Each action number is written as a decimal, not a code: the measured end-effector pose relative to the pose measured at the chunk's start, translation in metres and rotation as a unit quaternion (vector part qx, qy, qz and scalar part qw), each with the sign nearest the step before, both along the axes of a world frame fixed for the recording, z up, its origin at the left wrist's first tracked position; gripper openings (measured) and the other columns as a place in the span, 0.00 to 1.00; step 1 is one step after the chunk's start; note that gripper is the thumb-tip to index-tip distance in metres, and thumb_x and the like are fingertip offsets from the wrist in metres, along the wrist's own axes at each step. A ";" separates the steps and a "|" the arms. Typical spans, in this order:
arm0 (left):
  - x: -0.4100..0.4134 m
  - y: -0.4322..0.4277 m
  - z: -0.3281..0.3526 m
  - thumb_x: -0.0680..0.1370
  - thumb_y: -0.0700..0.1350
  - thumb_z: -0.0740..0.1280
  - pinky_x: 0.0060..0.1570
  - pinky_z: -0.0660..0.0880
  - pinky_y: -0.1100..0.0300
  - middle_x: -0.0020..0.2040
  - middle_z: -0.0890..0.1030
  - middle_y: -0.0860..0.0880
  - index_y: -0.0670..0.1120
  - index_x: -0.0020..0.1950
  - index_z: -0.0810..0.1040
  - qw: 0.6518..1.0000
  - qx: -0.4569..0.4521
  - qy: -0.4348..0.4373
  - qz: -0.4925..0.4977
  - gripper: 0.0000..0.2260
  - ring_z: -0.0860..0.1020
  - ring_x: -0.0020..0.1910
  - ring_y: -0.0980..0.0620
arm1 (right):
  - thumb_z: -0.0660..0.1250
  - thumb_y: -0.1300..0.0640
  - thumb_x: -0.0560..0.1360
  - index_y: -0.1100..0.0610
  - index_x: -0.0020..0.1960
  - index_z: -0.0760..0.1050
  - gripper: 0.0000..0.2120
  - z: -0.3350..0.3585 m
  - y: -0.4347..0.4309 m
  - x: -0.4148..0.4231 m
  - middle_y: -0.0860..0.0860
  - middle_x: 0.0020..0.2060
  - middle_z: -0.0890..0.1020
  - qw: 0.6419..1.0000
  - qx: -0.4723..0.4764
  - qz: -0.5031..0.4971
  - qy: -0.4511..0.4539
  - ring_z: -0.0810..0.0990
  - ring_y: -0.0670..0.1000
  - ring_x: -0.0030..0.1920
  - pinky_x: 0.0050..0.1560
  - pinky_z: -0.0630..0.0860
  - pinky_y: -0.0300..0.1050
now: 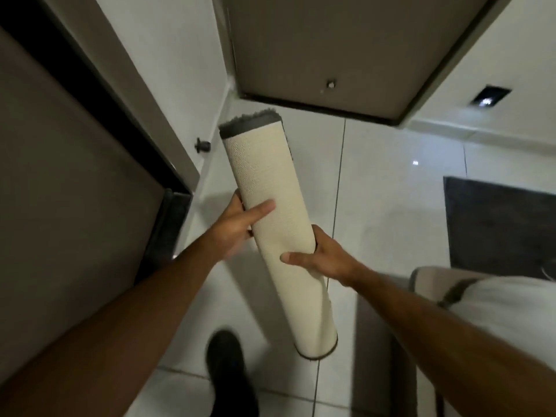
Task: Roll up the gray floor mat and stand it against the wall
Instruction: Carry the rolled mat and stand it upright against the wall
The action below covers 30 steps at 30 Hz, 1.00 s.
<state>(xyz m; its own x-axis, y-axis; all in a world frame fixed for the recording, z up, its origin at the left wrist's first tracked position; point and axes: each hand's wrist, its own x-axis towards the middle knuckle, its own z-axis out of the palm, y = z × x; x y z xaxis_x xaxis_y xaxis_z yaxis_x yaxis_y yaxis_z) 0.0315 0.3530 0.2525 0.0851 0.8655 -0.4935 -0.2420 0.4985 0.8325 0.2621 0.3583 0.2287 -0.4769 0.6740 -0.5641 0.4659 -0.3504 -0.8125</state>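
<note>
The floor mat (270, 188) is rolled into a tight tube, cream backing outward, gray pile showing at its far end. It is held in the air above the white tiles, tilted, far end pointing toward the corner by the door. My left hand (237, 221) grips the tube's left side near the middle, thumb lying across the backing. My right hand (322, 257) clasps the tube a little lower on its right side. The near end of the roll hangs above my dark shoe (225, 362).
A brown door (316, 49) stands ahead, another door frame (99, 94) at the left with a black doorstop (202, 145) on the white wall. A second dark mat (496, 224) lies on the floor at the right. Glossy tiles (391, 182) lie between.
</note>
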 end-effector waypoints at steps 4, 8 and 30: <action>-0.017 0.113 0.025 0.67 0.50 0.80 0.50 0.81 0.53 0.63 0.81 0.49 0.51 0.72 0.67 0.996 0.068 -0.015 0.052 0.37 0.81 0.60 0.50 | 0.80 0.45 0.67 0.51 0.72 0.68 0.39 0.050 0.137 -0.034 0.49 0.63 0.80 0.997 0.045 0.065 0.020 0.80 0.50 0.61 0.63 0.78 0.57; -0.045 0.219 0.019 0.67 0.48 0.81 0.54 0.81 0.48 0.65 0.80 0.46 0.51 0.73 0.67 0.995 0.095 -0.030 0.027 0.38 0.80 0.62 0.46 | 0.77 0.32 0.60 0.49 0.77 0.59 0.53 0.089 0.288 -0.075 0.47 0.67 0.75 0.992 0.113 -0.040 0.048 0.78 0.48 0.63 0.59 0.78 0.49; -0.190 0.563 -0.039 0.66 0.30 0.69 0.67 0.70 0.37 0.70 0.72 0.39 0.45 0.75 0.62 0.992 0.067 0.105 -0.031 0.39 0.71 0.69 0.41 | 0.83 0.61 0.61 0.49 0.65 0.61 0.42 -0.020 0.654 -0.230 0.49 0.60 0.78 0.994 0.026 -0.002 0.106 0.79 0.52 0.60 0.55 0.83 0.54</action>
<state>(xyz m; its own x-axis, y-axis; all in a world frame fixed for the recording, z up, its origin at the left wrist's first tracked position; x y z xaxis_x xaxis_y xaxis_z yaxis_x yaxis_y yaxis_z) -0.1583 0.9160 0.2132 0.0486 0.9210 -0.3864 -0.0282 0.3880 0.9212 0.0318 1.0123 0.2084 -0.5779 0.7021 -0.4160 0.2812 -0.3072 -0.9091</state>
